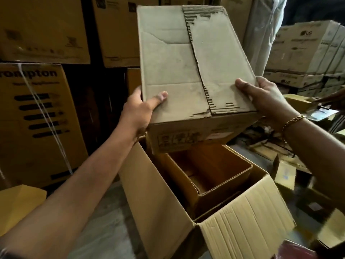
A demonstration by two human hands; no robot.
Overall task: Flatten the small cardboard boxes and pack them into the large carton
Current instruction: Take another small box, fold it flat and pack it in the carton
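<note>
left hand (pixel 139 109) grips the near left corner of a dusty small cardboard box (pixel 186 68), thumb pressed on its top face and the other fingers hidden behind the left side. right hand (pixel 265 98) is clamped on the near right corner the same way, thumb on top, fingers wrapped round the side; a gold bracelet (pixel 294 119) sits at that wrist. the box is held up in the air between both hands, tilted with its far end higher, directly above the open large carton (pixel 164 212) on the floor. it is still a full box shape: top flaps closed, their meeting edges ragged where the paper has torn away and the corrugation shows.

inside the carton stands an open-topped orange-brown box (pixel 209 176), upright and not flattened, taking up much of the far part of the interior. the carton's near right flap (pixel 248 221) hangs outward. stacks of printed cartons (pixel 37 116) fill the left and far background, and loose cardboard pieces lie on the floor to the right.

judging by this, the step in hand is handling the next small box before flattening. the next move likely calls for opening the flaps and pushing opposite corners so the walls collapse, then sliding it in flat beside the inner box. dropping it in whole would waste the room that is left.
</note>
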